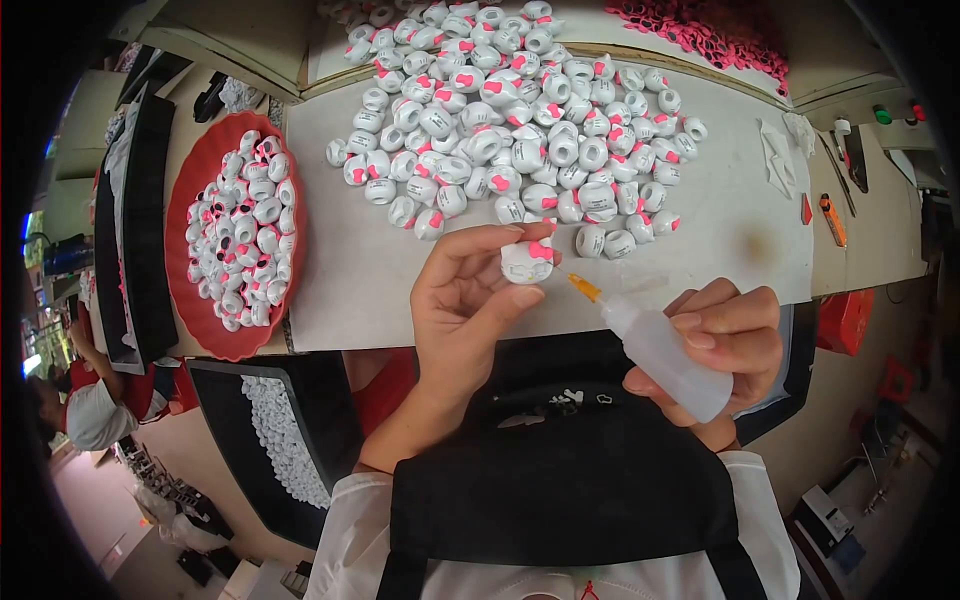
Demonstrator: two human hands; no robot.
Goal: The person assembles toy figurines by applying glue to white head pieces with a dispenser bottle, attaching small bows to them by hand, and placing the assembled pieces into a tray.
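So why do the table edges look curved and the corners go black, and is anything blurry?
Head view: the fisheye lens bends the table edges and blackens the rim; light is even and soft, with little glare; the left hand, its white figurine and the right hand's squeeze bottle look sharp; edge clutter smears.

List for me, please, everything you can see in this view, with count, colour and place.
small toy heads: a large heap, white with pink bows, middle of the table
table: one, white, ahead
red tray: one, left, full of white pieces
pink parts: a pile, top right
black tray: one, lower left, holding white pieces
orange tool: one, right of the table
toy head: one, white with pink bow, in left fingers
squeeze bottle: one, translucent with orange nozzle, in right hand
left hand: raised
right hand: gripping the bottle
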